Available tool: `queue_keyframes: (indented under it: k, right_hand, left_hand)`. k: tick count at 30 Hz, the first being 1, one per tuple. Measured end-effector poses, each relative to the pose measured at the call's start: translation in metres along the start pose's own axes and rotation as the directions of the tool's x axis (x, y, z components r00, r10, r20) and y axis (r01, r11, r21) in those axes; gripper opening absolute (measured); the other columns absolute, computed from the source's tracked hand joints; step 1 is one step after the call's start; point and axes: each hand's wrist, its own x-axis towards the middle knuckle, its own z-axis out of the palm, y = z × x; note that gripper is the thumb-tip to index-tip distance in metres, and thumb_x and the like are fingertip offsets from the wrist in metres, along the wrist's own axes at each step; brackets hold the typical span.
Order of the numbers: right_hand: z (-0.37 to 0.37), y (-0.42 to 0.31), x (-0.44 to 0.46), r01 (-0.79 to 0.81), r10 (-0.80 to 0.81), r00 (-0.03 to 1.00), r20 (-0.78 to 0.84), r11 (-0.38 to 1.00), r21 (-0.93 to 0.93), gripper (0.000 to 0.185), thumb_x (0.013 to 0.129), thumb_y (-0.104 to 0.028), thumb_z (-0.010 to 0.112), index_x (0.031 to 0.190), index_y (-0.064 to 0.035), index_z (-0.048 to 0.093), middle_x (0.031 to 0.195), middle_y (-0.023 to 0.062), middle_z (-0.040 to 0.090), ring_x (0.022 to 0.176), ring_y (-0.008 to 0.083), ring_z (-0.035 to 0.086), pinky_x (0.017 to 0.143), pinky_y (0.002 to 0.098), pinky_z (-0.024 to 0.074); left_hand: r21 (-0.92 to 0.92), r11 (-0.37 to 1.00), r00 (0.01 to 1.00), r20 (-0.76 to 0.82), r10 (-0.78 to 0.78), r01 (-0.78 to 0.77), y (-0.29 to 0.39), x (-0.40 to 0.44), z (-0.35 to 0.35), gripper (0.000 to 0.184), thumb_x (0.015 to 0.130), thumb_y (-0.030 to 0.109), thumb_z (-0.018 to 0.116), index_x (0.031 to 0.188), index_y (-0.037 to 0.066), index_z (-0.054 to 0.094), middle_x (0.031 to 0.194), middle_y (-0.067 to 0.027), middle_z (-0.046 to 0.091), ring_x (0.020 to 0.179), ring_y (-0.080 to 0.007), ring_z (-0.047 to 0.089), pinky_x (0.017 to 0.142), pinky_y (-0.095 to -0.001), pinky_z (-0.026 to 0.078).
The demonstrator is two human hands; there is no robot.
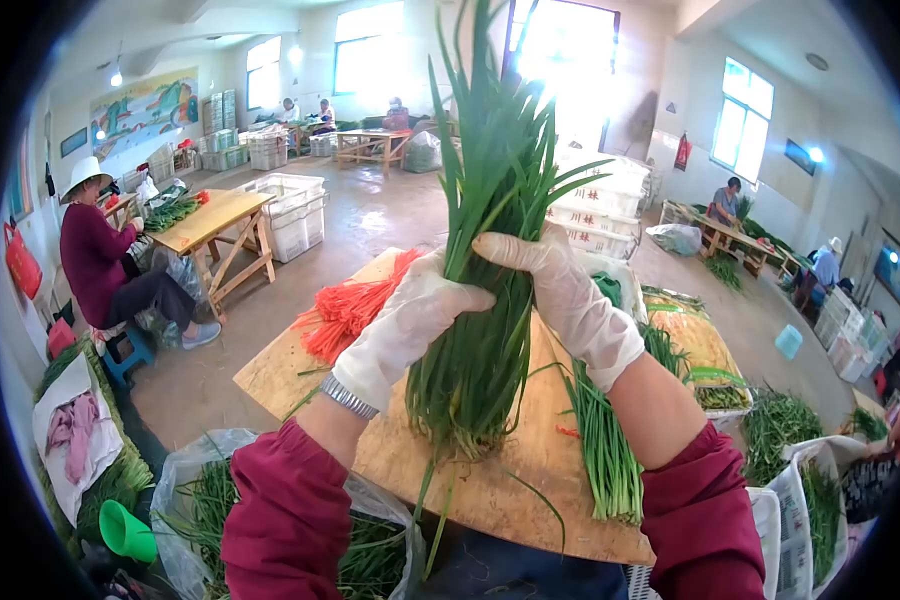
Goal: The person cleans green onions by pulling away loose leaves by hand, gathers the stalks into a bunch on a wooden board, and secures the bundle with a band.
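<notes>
- A thick upright bunch of long dark-green leaves [475, 375] is held at the centre of the frame, its tips spread toward the top edge and its paler cut ends pointed down.
- The bunch is clasped at mid-height from the left by the left hand [410, 320], covered by a thin whitish glove; its thumb is laid across the front, and the grip is closed firmly around the leaves.
- The opposite side is gripped slightly higher by the right hand [565, 290], gloved likewise, with its thumb pressed over the front; its other fingers are mostly hidden.
- A silver metal watch band [348, 396] is worn on the left wrist.
- The bunch is positioned over a pale wooden tabletop [510, 510] in the lower centre; whether its ends are rested there cannot be told.
- A heap of thin orange-red strips [350, 305] is laid on the tabletop, left of centre.
- A bundle of slender green stalks [605, 440] is placed on the tabletop's right side, partly covered by the right forearm.
- Loose greens are contained in a clear plastic bag [180, 465] at the lower left.
- White plastic crates [595, 220] are stacked beyond the right hand.
</notes>
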Motion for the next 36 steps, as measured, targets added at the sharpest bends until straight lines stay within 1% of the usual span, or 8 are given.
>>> queue_keyframes:
  k: [11, 15, 16, 18, 24, 30, 34, 36]
  right_hand:
    - [-0.006, -0.003, 0.044, -0.109, 0.096, 0.991, -0.096, 0.984, -0.144, 0.013, 0.079, -0.008, 0.057, 0.082, 0.0049, 0.061, 0.067, 0.0097, 0.060, 0.053, 0.0171, 0.059, 0.053, 0.0267, 0.0504]
    - [-0.010, -0.026, 0.046, -0.036, 0.060, 0.996, 0.067, 0.949, -0.314, 0.014, 0.080, -0.009, 0.054, 0.077, 0.0001, 0.064, 0.068, 0.0078, 0.061, 0.061, 0.0151, 0.058, 0.062, 0.0275, 0.0492]
    - [-0.035, -0.035, 0.057, 0.375, -0.335, 0.911, 0.241, 0.432, -0.820, 0.016, 0.081, -0.013, 0.054, 0.082, -0.0009, 0.064, 0.069, 0.0075, 0.061, 0.061, 0.0158, 0.059, 0.061, 0.0287, 0.0496]
    - [-0.064, -0.041, 0.063, 0.380, -0.456, 0.719, 0.525, -0.375, -0.846, 0.021, 0.083, -0.019, 0.054, 0.089, -0.0018, 0.065, 0.072, 0.0071, 0.063, 0.062, 0.0167, 0.061, 0.060, 0.0293, 0.0499]
    - [-0.041, -0.030, 0.074, 0.088, -0.473, 0.868, 0.151, -0.152, -0.984, 0.027, 0.083, -0.022, 0.055, 0.095, -0.0008, 0.066, 0.080, 0.0065, 0.066, 0.066, 0.0179, 0.062, 0.064, 0.0273, 0.0501]
    - [0.014, -0.022, 0.070, -0.067, -0.211, 0.933, -0.291, 0.693, -0.718, 0.025, 0.087, -0.019, 0.051, 0.084, -0.0027, 0.069, 0.073, 0.0082, 0.066, 0.068, 0.0175, 0.064, 0.065, 0.0278, 0.0506]
    - [-0.022, 0.062, 0.091, 0.164, -0.518, 0.815, 0.258, -0.221, -0.961, 0.022, 0.088, -0.019, 0.051, 0.100, -0.0095, 0.066, 0.084, 0.0150, 0.066, 0.083, 0.0242, 0.063, 0.074, 0.0342, 0.0499]
    - [-0.002, 0.031, 0.084, 0.171, -0.497, 0.867, 0.038, 0.226, -0.959, 0.020, 0.088, -0.016, 0.053, 0.099, -0.0074, 0.066, 0.080, 0.0124, 0.065, 0.075, 0.0221, 0.063, 0.068, 0.0318, 0.0504]
  left_hand:
    - [0.189, 0.976, 0.989, 0.079, -0.128, 0.111, -0.001, -0.018, -0.008, 0.043, 0.075, 0.015, 0.064, 0.112, -0.006, 0.055, 0.107, -0.0147, 0.059, 0.103, -0.0204, 0.055, 0.088, -0.0294, 0.042]
    - [0.228, 0.968, 0.955, -0.294, -0.033, 0.104, 0.007, -0.093, -0.055, 0.046, 0.082, 0.019, 0.059, 0.120, -0.006, 0.051, 0.114, -0.0129, 0.058, 0.108, -0.0198, 0.052, 0.096, -0.0293, 0.037]
    - [0.267, 0.958, 0.921, -0.389, 0.010, 0.102, 0.000, -0.120, -0.078, 0.044, 0.083, 0.020, 0.057, 0.120, -0.004, 0.053, 0.110, -0.0119, 0.059, 0.106, -0.0185, 0.054, 0.093, -0.0295, 0.039]
    - [0.244, 0.932, 0.804, -0.590, -0.077, 0.268, -0.009, -0.186, -0.107, 0.043, 0.084, 0.023, 0.055, 0.119, -0.003, 0.054, 0.108, -0.0109, 0.060, 0.103, -0.0177, 0.055, 0.087, -0.0285, 0.042]
    - [0.440, 0.372, 0.572, -0.703, -0.423, 0.817, -0.102, -0.351, -0.112, 0.043, 0.078, 0.024, 0.062, 0.110, -0.006, 0.059, 0.109, -0.0241, 0.060, 0.102, -0.0311, 0.058, 0.091, -0.0361, 0.044]
    - [0.570, 0.110, 0.580, -0.790, -0.198, 0.814, -0.196, -0.414, -0.084, 0.052, 0.070, 0.032, 0.069, 0.105, -0.004, 0.060, 0.107, -0.0241, 0.057, 0.101, -0.0361, 0.054, 0.088, -0.0439, 0.043]
    - [0.508, 0.740, 0.816, -0.570, -0.095, 0.441, -0.259, -0.302, -0.027, 0.028, 0.068, 0.023, 0.069, 0.080, 0.000, 0.058, 0.071, -0.0185, 0.057, 0.070, -0.0356, 0.056, 0.064, -0.0419, 0.047]
    - [0.630, 0.563, 0.842, -0.447, -0.301, 0.535, -0.304, -0.272, -0.014, 0.013, 0.077, 0.014, 0.059, 0.081, 0.004, 0.066, 0.080, -0.0133, 0.064, 0.077, -0.0299, 0.059, 0.072, -0.0389, 0.047]
